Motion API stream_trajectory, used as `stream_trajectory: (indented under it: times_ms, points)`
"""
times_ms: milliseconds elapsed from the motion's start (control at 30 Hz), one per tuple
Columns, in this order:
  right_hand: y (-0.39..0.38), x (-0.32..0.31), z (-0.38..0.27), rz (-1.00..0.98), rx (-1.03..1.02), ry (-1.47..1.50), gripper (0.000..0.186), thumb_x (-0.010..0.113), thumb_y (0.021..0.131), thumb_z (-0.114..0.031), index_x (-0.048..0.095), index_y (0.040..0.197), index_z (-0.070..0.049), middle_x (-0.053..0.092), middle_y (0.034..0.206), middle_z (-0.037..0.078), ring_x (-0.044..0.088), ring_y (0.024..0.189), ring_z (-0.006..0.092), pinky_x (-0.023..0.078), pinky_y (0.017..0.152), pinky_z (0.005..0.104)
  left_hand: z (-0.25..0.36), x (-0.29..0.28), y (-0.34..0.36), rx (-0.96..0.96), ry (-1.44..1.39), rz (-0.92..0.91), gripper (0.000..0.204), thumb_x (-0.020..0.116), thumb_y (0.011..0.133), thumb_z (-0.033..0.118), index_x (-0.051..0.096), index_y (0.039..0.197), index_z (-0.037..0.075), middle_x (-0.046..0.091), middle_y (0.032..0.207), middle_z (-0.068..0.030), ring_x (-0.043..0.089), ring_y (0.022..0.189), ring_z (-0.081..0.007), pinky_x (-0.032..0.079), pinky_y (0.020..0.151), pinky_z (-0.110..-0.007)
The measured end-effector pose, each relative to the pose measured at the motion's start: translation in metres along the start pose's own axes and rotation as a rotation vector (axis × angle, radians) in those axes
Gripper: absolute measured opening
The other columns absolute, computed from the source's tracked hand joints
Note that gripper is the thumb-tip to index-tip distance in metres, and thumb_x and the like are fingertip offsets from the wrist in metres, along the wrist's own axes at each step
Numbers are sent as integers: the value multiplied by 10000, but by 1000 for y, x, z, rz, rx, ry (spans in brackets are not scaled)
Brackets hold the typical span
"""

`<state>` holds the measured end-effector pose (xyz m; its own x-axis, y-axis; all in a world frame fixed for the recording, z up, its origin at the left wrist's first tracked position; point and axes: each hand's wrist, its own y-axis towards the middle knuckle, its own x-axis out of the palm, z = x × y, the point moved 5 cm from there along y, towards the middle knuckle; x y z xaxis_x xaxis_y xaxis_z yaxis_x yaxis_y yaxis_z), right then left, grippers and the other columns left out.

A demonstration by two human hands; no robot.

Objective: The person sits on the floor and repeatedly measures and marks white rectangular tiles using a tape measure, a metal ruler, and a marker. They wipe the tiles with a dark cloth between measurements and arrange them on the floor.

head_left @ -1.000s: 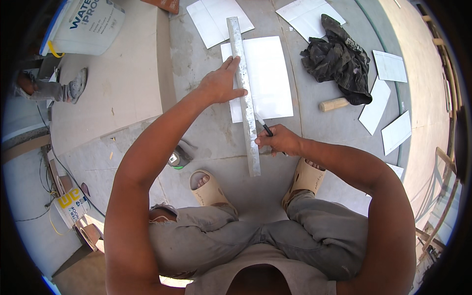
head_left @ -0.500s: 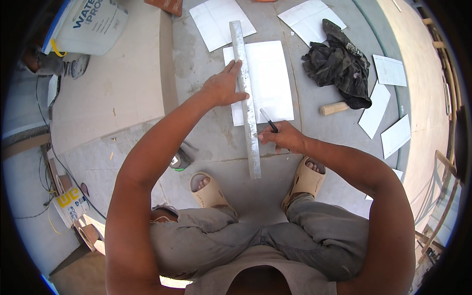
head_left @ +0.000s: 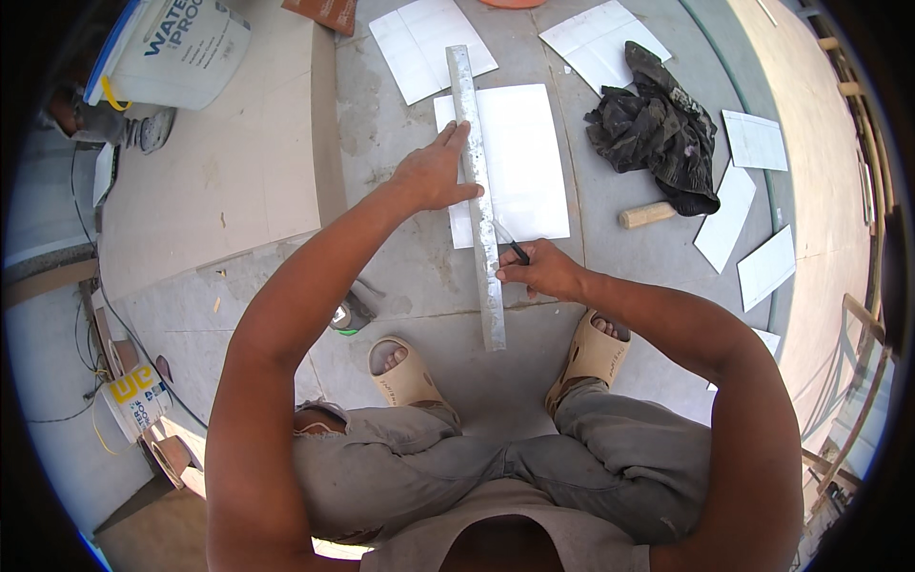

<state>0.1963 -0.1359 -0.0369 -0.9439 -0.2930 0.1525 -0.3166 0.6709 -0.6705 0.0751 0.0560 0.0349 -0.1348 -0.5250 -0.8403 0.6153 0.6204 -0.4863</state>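
left hand [head_left: 434, 176] flat on 1 straightedge [head_left: 477, 191] | right hand [head_left: 541, 270] pinching 1 pencil [head_left: 512, 247] | 1 tile [head_left: 510, 162]

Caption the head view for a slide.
Left hand pins a metal straightedge across a white tile; right hand marks with a pencil.
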Motion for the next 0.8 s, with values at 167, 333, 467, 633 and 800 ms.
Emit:
stream_trajectory:
  times_ms: [167,333,467,633,800]
  points:
    - [-4,1,-5,7,14,-27,195,732,910,-194,720,1023,-35,675,889,14,594,721,97,511,545,268,1,-1,-1,10,1,13,1096,755,812,446,116,1587,6,202,1644,-198,485,1363,-364,444,1111,-438]
    - [-4,1,-6,4,-22,-28,273,730,883,-235,706,1009,6,649,865,54,594,689,122,530,553,289,1,0,0,14,5,16,1099,758,809,446,118,1586,4,203,1643,-200,490,1359,-364,444,1112,-439]
    - [-6,1,-10,9,-28,-50,252,729,883,-230,708,986,0,649,864,50,589,679,117,523,544,282,1,0,1,12,-11,18,1099,758,807,458,126,1589,14,212,1640,-205,481,1364,-372,431,1117,-445]
    - [-22,-17,-37,80,-2,-5,403,610,964,-388,697,1018,2,660,862,67,592,713,116,510,568,281,-1,2,1,-6,-50,-6,1099,758,803,477,139,1593,27,229,1641,-193,467,1378,-374,400,1137,-451]
    - [-16,-73,-97,438,-366,-247,573,500,1027,-524,707,983,9,620,808,81,557,657,99,457,561,275,1,-1,-1,-13,-27,-16,1102,750,807,485,125,1599,41,227,1645,-180,493,1359,-362,418,1122,-442]
